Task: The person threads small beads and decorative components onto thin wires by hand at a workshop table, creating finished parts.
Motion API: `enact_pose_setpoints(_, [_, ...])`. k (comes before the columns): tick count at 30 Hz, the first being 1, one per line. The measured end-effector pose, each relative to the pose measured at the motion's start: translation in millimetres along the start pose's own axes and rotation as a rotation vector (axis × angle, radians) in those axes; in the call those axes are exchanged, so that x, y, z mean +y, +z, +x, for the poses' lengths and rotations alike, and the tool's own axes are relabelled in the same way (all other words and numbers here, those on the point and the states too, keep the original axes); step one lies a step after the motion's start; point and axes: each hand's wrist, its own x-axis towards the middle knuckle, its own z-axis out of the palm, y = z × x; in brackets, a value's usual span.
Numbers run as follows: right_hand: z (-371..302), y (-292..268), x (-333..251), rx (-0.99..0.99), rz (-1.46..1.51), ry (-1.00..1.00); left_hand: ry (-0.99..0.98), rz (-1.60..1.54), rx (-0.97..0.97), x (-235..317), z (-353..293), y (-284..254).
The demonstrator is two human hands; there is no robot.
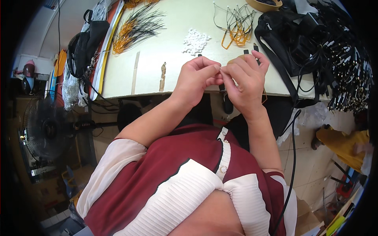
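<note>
Over the table's near edge, my left hand (193, 80) and my right hand (246, 80) meet fingertip to fingertip. Both are pinched closed around something too small to make out. A thin orange strand (265, 95) shows beside my right wrist; whether it runs into my fingers cannot be seen. Beyond my hands lies a heap of small white plastic pieces (195, 41). Orange and black wires (238, 34), some with white tips, are spread behind my right hand. Farther left rests a bundle of orange and black wires (132, 31) with fanned-out ends.
On the pale table (157, 51) are tape strips (162, 76). A black bag (281, 43) and a thick mass of black cables (346, 67) crowd the right. Pale wire bundles (75, 88) hang at the left edge, near a black fan (49, 128). A bowl (264, 5) stands at the back.
</note>
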Motion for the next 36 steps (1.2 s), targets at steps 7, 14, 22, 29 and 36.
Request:
enact_pose_setpoints(7, [-3.1, -6.7, 10.2, -0.099, 0.202, 0.209, 0.000, -0.017, -0.003, 0.9, 5.0, -0.9])
enact_pose_setpoints(14, [-5.0, -10.2, 14.2, -0.101, 0.319, 0.455, -0.026, 0.019, -0.032, -1.1, 8.2, 6.8])
enact_pose_setpoints(22, [-3.1, -9.1, 14.3, -0.095, 0.225, 0.291, -0.013, 0.057, -0.090, -6.2, 12.1, 6.0])
enact_pose_setpoints(29, [-8.3, -3.0, 20.3, -0.123, 0.379, 0.377, -0.001, 0.051, -0.103, -6.2, 14.3, 3.0])
enact_pose_setpoints(36, [-8.1, -7.7, 18.8, -0.173, 0.254, 0.405, 0.003, 0.091, -0.088, -5.9, 14.3, 2.1])
